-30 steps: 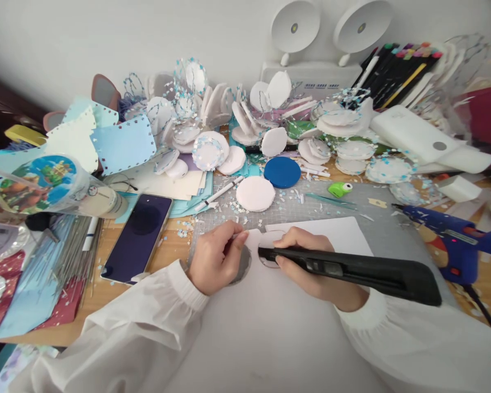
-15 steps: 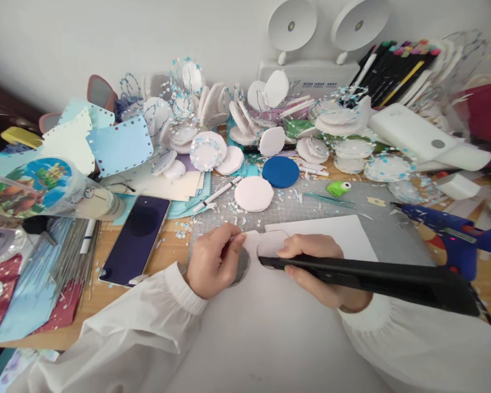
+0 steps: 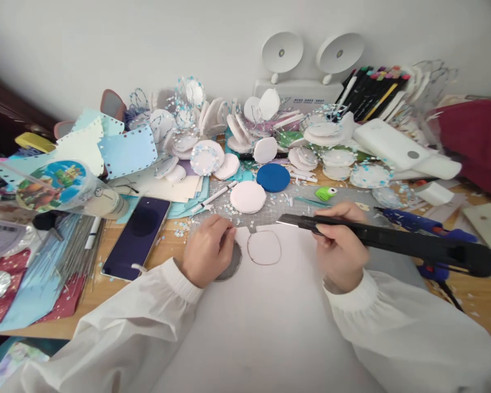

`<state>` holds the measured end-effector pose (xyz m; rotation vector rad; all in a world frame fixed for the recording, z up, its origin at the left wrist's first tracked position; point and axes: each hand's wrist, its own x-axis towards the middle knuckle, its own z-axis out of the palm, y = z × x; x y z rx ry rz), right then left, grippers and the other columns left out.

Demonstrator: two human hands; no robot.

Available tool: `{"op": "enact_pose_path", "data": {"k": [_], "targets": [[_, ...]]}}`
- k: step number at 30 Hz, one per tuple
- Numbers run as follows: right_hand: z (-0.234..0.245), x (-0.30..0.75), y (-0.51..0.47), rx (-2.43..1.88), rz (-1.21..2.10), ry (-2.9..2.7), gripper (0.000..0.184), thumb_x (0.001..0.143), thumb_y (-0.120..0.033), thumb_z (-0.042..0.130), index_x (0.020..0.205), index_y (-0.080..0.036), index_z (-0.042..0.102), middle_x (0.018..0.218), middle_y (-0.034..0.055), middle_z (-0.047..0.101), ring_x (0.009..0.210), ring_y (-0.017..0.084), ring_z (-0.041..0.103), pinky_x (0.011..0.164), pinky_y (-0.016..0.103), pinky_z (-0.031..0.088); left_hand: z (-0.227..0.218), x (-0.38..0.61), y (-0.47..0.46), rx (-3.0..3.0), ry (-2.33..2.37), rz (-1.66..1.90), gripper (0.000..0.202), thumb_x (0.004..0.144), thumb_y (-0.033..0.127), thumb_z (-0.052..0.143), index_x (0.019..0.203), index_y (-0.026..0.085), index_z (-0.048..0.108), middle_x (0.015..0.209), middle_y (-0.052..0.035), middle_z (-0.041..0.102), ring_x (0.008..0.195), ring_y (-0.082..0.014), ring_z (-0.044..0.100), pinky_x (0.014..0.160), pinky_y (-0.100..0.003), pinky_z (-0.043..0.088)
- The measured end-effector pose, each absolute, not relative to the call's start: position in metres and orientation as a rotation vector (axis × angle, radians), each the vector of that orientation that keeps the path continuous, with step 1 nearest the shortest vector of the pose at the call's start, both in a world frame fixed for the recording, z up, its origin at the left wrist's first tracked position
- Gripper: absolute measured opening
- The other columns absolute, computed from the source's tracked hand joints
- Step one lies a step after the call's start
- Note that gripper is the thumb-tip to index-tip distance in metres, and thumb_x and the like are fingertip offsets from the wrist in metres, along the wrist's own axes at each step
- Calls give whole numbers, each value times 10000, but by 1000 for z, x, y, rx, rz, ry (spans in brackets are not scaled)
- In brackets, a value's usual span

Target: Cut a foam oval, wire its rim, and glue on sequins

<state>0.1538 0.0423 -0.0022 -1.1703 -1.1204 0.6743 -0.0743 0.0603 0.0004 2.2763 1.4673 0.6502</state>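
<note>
Cluttered desk; right hand holds knife level, blade pointing left.

This is a home craft corner: my own cluttered wooden worktop pushed against a plain white wall. Take the blue disc as the middle. Behind it, white foam discs lie heaped among confetti scraps. Farther back stands a twin-headed lamp, and behind to the right a row of markers. Left of the disc lie punched papers and a phone, and right of it a glue gun. In front of it a grey cutting mat carries a white sheet with a pencilled outline, and a knife sits in my right fingers.
</note>
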Motion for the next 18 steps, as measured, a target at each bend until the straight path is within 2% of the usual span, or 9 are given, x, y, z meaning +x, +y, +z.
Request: {"op": "enact_pose_path", "data": {"k": [2, 4, 7, 12, 15, 18], "targets": [[-2, 153, 45, -1152, 694, -1043, 45, 730, -208, 527, 707, -237, 552, 589, -26, 433, 428, 108, 355, 408, 268, 223, 7, -71, 60, 2406, 1445, 643, 204, 889, 195, 433, 997, 141, 597, 984, -120, 623, 923, -254, 562, 807, -382, 449], [-1, 152, 46, -1131, 702, -1002, 35, 716, -201, 525, 716, -234, 537, 544, -48, 390, 412, 101, 343, 404, 261, 226, 14, -66, 57, 2523, 1390, 599, 241, 886, 211, 447, 1060, 141, 598, 1042, -126, 618, 979, -274, 537, 863, -423, 432], [1, 152, 45, -1099, 708, -954, 52, 713, -186, 531, 726, -236, 541, 538, -55, 415, 403, 93, 348, 398, 257, 234, 21, -52, 50, 2634, 1329, 423, 270, 889, 320, 478, 1040, 147, 622, 1036, -126, 616, 991, -294, 521, 874, -455, 421], [7, 152, 43, -1069, 669, -904, 50, 693, -186, 562, 713, -231, 558, 527, -53, 431, 404, 93, 368, 400, 266, 226, 18, -29, 43, 2678, 1443, 274, 446, 865, 517, 483, 977, 110, 624, 999, -163, 591, 1011, -345, 490, 877, -498, 402], [11, 152, 41, -1071, 648, -922, 40, 702, -198, 558, 719, -232, 544, 505, -58, 392, 415, 100, 384, 419, 273, 252, 14, -24, 42, 2657, 1449, 331, 458, 847, 547, 502, 943, 111, 601, 1007, -162, 585, 1053, -355, 469, 908, -508, 380], [14, 153, 39, -1066, 642, -931, 31, 711, -206, 560, 730, -226, 546, 517, -56, 394, 440, 104, 406, 443, 274, 273, 11, -26, 44, 2484, 1458, 451, 411, 802, 534, 580, 902, 136, 563, 980, -132, 586, 1006, -321, 485, 879, -477, 398]]}}
